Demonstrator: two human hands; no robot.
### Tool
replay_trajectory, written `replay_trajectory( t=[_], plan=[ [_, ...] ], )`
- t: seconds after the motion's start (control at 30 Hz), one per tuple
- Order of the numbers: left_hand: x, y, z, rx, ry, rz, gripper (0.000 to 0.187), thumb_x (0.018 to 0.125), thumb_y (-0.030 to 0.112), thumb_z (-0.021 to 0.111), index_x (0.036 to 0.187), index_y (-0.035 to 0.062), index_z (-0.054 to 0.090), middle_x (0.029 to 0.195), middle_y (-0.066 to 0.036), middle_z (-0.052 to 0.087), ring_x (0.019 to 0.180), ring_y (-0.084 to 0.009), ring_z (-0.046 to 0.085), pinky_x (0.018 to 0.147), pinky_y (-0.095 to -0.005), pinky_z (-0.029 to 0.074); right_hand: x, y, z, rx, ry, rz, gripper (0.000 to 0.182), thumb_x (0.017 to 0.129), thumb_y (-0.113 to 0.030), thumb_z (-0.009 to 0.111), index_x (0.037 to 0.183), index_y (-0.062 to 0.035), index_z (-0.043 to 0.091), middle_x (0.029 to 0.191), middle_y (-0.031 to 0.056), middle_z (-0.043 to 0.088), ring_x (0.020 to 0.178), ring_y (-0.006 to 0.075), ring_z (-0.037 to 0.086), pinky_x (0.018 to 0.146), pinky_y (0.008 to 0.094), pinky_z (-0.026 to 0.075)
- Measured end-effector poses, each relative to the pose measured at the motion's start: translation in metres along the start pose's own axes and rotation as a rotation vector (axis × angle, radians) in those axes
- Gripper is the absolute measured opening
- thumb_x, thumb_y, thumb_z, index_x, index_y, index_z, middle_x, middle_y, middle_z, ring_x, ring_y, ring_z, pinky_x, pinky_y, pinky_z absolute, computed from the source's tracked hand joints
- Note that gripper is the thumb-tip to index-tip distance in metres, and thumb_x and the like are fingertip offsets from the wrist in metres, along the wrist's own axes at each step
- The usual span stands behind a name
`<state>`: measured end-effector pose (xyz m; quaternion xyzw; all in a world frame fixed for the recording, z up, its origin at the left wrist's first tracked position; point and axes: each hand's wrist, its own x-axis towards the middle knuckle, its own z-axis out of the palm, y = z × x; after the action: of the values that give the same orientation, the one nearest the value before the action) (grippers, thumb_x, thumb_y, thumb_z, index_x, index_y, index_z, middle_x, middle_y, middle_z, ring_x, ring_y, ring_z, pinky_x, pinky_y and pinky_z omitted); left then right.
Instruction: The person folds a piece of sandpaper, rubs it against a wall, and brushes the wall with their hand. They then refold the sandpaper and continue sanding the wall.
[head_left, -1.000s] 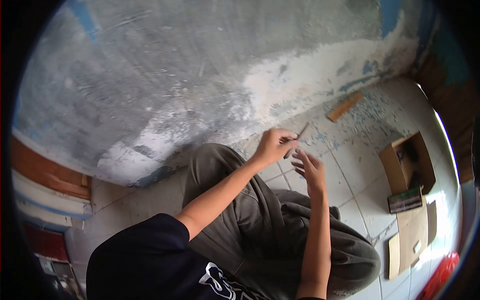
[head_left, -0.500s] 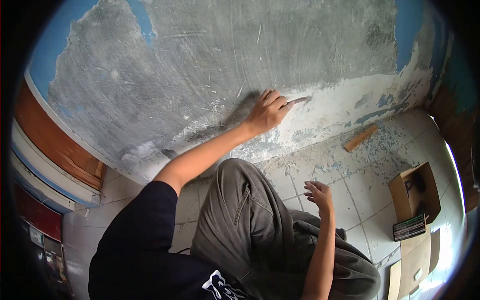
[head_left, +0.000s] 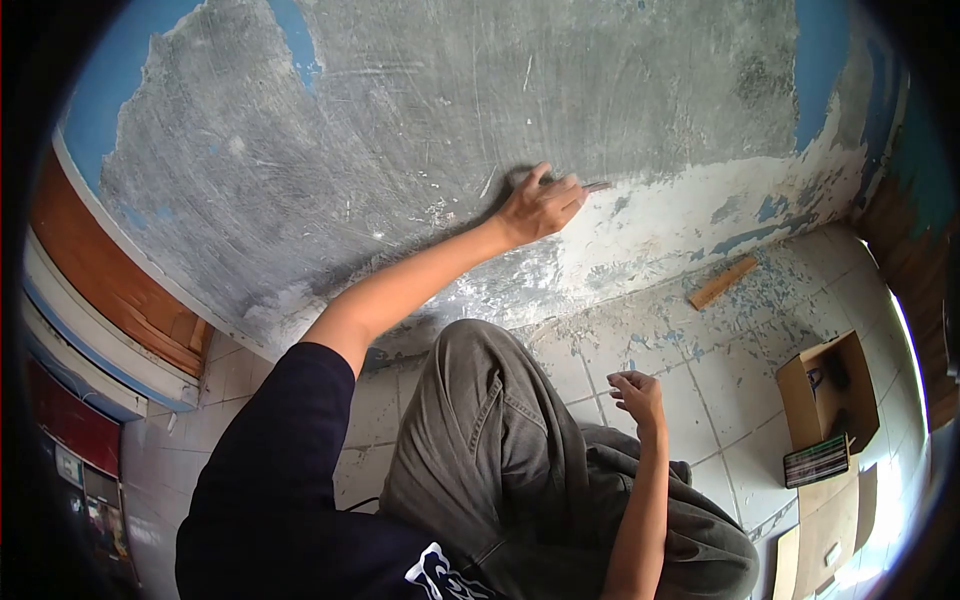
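I see a grey scraped wall (head_left: pixel 420 110) with blue paint patches at eleven and one o'clock, white plaster low down. The floor tiles (head_left: pixel 720 370) are whitish, flecked blue. Trousers (head_left: pixel 490 450) olive-grey, shirt (head_left: pixel 290 500) navy, box (head_left: pixel 830 390) brown at four o'clock.

A room under renovation, by every sign. Wall (head_left: pixel 400 130) scraped down to grey plaster, with patches of blue paint left at the edges. Tiled floor (head_left: pixel 700 370) strewn with paint flakes and dust. Wooden offcut (head_left: pixel 722 282) lying near the wall's foot. Open cardboard box (head_left: pixel 830 385) and flattened cardboard sheets (head_left: pixel 825 520) on the tiles at the right.
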<state>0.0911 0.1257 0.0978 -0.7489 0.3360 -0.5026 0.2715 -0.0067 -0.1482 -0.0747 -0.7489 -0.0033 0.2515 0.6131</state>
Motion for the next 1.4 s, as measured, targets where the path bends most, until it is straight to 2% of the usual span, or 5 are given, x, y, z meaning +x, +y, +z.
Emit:
replay_trajectory(
  t=[0.43, 0.53, 0.83, 1.33, 1.4],
  plan=[
    [0.058, 0.022, 0.049, -0.069, -0.021, -0.058, 0.012, 0.076, 0.011, 0.059, 0.086, 0.0095, 0.065, 0.079, 0.002, 0.056, 0.096, -0.0104, 0.050, 0.087, -0.0417, 0.033, -0.005, -0.001, -0.006, 0.003, -0.064, -0.050, 0.023, 0.079, -0.025, 0.063, 0.088, -0.0039, 0.066, 0.081, 0.0047, 0.063, 0.075, 0.0130, 0.059, 0.064, 0.0262, 0.047],
    [0.035, 0.015, 0.031, -0.079, 0.053, -0.085, 0.005, 0.076, 0.009, 0.058, 0.074, 0.0099, 0.062, 0.078, 0.003, 0.056, 0.093, -0.0121, 0.050, 0.087, -0.0412, 0.034, -0.007, -0.001, -0.008, 0.016, -0.075, -0.053, 0.024, 0.079, -0.026, 0.063, 0.088, -0.0040, 0.066, 0.079, 0.0040, 0.062, 0.076, 0.0127, 0.058, 0.065, 0.0260, 0.047],
    [-0.049, 0.002, -0.039, -0.020, -0.074, -0.124, 0.017, 0.076, 0.010, 0.061, 0.090, 0.0138, 0.067, 0.079, 0.005, 0.056, 0.091, -0.0108, 0.050, 0.084, -0.0401, 0.030, -0.007, 0.001, 0.001, 0.080, -0.098, -0.036, 0.024, 0.078, -0.022, 0.065, 0.089, -0.0008, 0.066, 0.071, 0.0092, 0.063, 0.064, 0.0128, 0.059, 0.055, 0.0245, 0.046],
    [0.079, 0.020, 0.070, -0.018, -0.016, -0.001, 0.019, 0.076, 0.012, 0.057, 0.093, 0.0120, 0.066, 0.088, 0.001, 0.060, 0.098, -0.0132, 0.052, 0.087, -0.0447, 0.032, -0.008, -0.007, 0.001, 0.017, -0.089, -0.112, 0.047, 0.081, -0.045, 0.059, 0.085, 0.0006, 0.067, 0.061, 0.0077, 0.060, 0.055, 0.0117, 0.055, 0.051, 0.0251, 0.043],
    [0.081, 0.022, 0.060, -0.052, -0.004, -0.062, 0.007, 0.076, 0.011, 0.058, 0.080, 0.0106, 0.063, 0.086, 0.002, 0.059, 0.097, -0.0127, 0.052, 0.086, -0.0445, 0.035, -0.008, -0.005, 0.001, 0.030, -0.078, -0.090, 0.047, 0.081, -0.046, 0.059, 0.085, 0.0004, 0.067, 0.061, 0.0075, 0.060, 0.054, 0.0114, 0.054, 0.051, 0.0251, 0.042]
  ],
)
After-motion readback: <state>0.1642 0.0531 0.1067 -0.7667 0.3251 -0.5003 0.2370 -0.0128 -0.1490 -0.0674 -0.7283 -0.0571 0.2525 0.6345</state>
